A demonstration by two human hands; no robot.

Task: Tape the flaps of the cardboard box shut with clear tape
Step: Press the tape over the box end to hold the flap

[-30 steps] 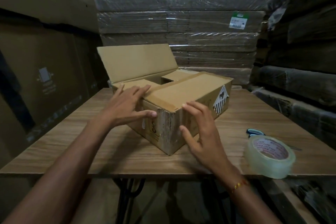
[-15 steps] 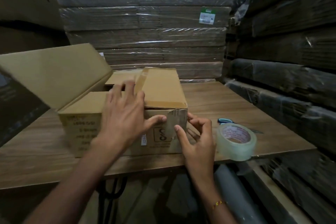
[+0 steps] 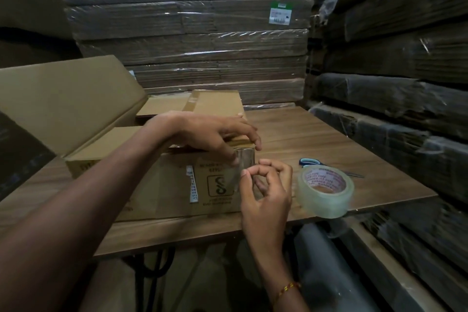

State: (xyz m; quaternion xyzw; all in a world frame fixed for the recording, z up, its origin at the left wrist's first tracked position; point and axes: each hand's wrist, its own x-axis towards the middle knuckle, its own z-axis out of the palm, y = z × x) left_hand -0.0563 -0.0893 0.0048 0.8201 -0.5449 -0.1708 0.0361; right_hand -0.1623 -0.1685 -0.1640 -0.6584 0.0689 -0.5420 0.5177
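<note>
Peeling old clear tape strip [image 3: 234, 175] off brown cardboard box [image 3: 162, 185] corner: right hand [image 3: 266, 190] fingers pinching it, left hand [image 3: 212, 134] fingers pressing flap; pull slowly, avoid tearing.

Brown cardboard box [image 3: 162, 185] sits on the table, right flap [image 3: 217, 105] folded down, left flap [image 3: 65, 99] standing open. Clear tape roll [image 3: 325, 191] lies just right of it.

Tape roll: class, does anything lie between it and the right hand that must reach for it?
Nothing visible does. The tape roll stands on the table beside the right hand, with a bare gap between them. The scissors lie behind the roll, out of the way. The hand itself is busy pinching old tape on the box.
</note>
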